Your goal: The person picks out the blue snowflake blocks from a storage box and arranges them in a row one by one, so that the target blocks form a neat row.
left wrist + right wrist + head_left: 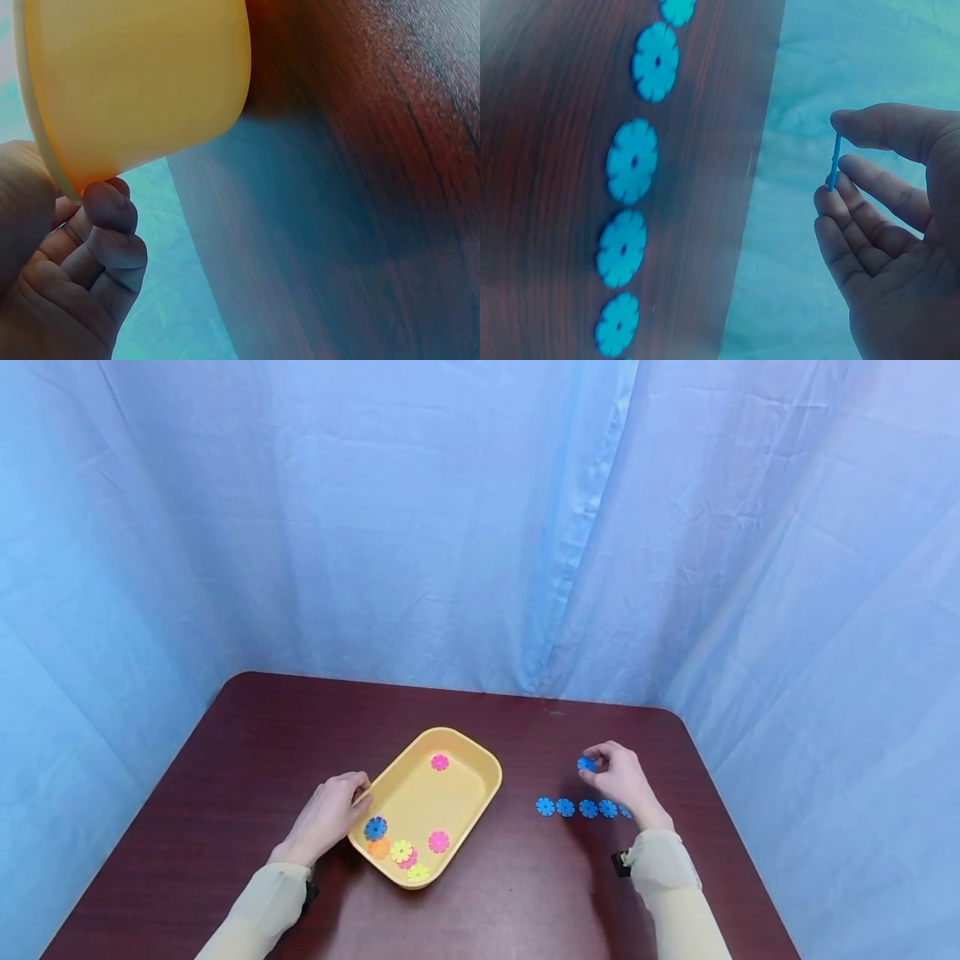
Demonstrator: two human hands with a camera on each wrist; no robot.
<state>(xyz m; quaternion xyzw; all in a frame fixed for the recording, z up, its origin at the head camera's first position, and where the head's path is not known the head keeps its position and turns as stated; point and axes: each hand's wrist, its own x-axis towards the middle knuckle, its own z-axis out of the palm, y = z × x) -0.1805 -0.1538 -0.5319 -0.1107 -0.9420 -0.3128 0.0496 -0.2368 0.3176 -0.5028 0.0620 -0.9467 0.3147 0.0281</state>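
Note:
My left hand (327, 812) grips the rim of a yellow plastic tray (480, 752) on its left side; the left wrist view shows thumb and fingers pinching the tray's edge (45, 142). Inside lie pink, orange, yellow and dark blue notched discs, among them a pink disc (439, 762) at the far end. Over the table's right part, my right hand (622, 781) pinches one blue notched disc (835, 161) between thumb and fingertips, seen edge-on in the right wrist view. Below it, several blue discs (566, 808) lie flat in a row, the rightmost partly hidden by the wrist.
The dark red-brown wooden table (495, 927) has rounded far corners. Light blue curtains (420, 527) hang behind it and along both sides. The tray stands slanted left of the disc row, and its near end appears raised off the table.

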